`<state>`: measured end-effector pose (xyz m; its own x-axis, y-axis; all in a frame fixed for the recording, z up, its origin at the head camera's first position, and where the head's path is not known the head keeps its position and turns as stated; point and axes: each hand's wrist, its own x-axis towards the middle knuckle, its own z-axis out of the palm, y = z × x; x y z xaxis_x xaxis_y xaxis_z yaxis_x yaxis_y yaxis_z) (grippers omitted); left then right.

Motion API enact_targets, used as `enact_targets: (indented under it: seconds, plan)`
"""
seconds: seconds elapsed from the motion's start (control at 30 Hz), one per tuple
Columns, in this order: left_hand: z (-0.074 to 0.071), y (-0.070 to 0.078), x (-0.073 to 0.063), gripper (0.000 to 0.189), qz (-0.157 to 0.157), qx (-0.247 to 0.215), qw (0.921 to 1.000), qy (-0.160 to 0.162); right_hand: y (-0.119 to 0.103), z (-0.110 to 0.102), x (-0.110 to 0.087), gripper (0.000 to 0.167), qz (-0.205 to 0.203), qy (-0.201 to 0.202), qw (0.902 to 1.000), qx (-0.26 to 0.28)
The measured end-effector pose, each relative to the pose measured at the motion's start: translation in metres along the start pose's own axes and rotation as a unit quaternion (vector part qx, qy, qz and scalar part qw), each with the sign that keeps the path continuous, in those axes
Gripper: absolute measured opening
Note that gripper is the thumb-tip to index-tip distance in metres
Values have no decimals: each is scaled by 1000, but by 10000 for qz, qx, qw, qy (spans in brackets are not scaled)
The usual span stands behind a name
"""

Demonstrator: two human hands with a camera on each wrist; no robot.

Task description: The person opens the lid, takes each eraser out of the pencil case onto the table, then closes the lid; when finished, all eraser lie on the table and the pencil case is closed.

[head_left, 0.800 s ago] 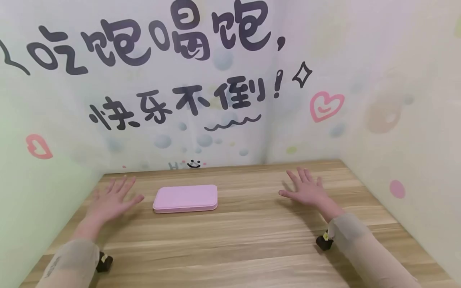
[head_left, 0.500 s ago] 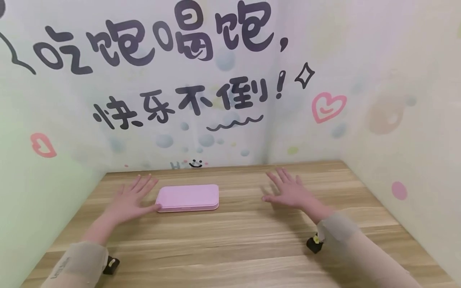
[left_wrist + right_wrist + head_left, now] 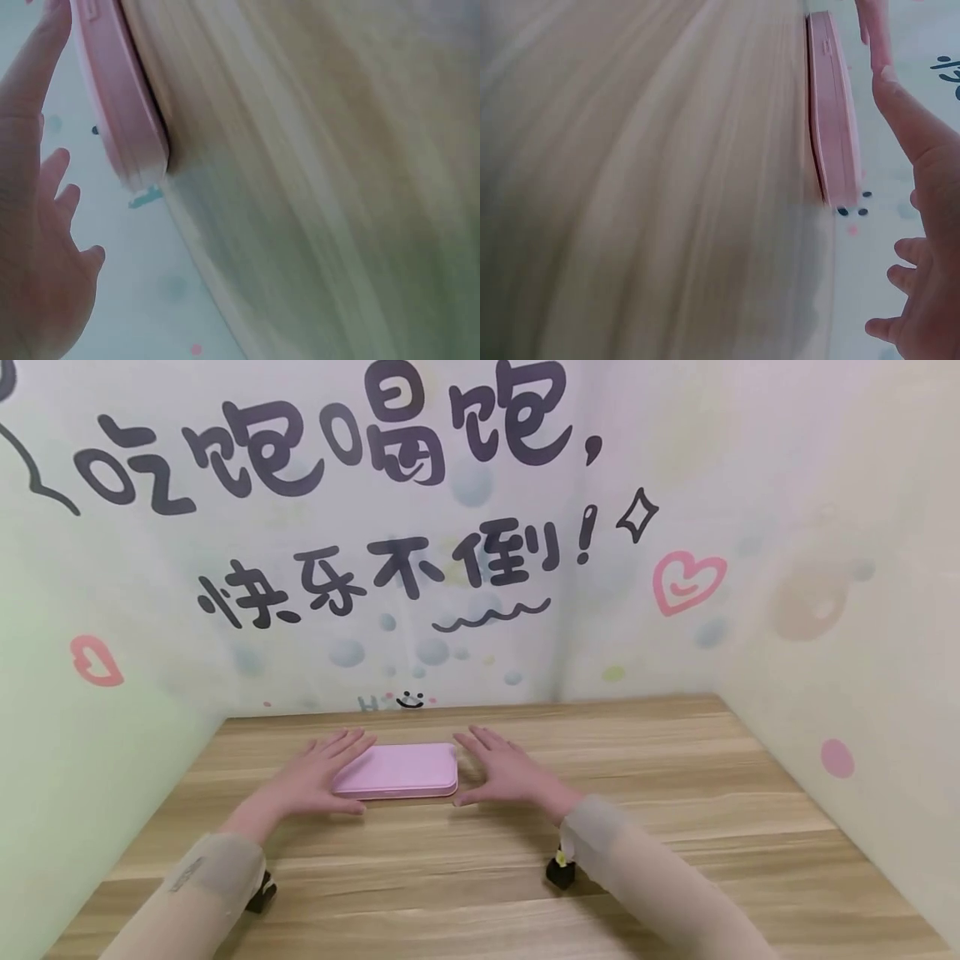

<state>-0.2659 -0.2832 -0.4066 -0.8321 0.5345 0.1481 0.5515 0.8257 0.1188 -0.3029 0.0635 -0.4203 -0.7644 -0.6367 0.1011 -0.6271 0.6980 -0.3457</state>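
A flat pink case [image 3: 405, 768] with rounded corners lies closed on the wooden table [image 3: 450, 877]. At its left end, my left hand [image 3: 311, 777] is spread, with fingers over that corner and the thumb in front; the head view does not settle whether it touches. My right hand [image 3: 510, 772] is beside the right end, fingers spread and a small gap left. In the left wrist view, the case's side [image 3: 124, 97] shows beyond the thumb. The right wrist view shows the case's front edge [image 3: 832, 112] apart from my fingers.
A printed white backdrop [image 3: 465, 635] with dark lettering stands along the table's back edge. Side walls, a pale green one [image 3: 60, 760] at left and a whitish one [image 3: 885, 693] at right, border the table. A small black wrist camera [image 3: 560, 870] hangs under the right sleeve.
Both hands have moved inward from the sides of the table to the two ends of the pink case. The case stays where it was; the head view has shifted slightly.
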Motion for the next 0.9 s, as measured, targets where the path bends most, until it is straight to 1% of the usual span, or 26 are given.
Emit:
enact_targets:
  seconds: [0.2,0.37,0.47,0.63,0.8,0.9]
  plan:
    - [8,-1,11,106,80,-102,9999,-61,-12,13,20,112,56,-142,9997,165]
    - [12,-4,15,105,-18,-160,9997,-175,-22,18,30,109,65,-163,9998,37]
    - [14,-4,15,105,-80,-208,9995,-227,-28,20,33,109,50,-163,9998,-50]
    - [17,-4,15,104,-154,-193,9993,-269,-33,26,37,107,62,-141,9999,17]
    - [17,-3,18,102,-192,-180,9992,-297,-32,33,42,106,207,-74,9996,-176]
    - [16,-3,20,100,-196,-201,9991,-322,-30,36,44,102,247,-22,9992,-307]
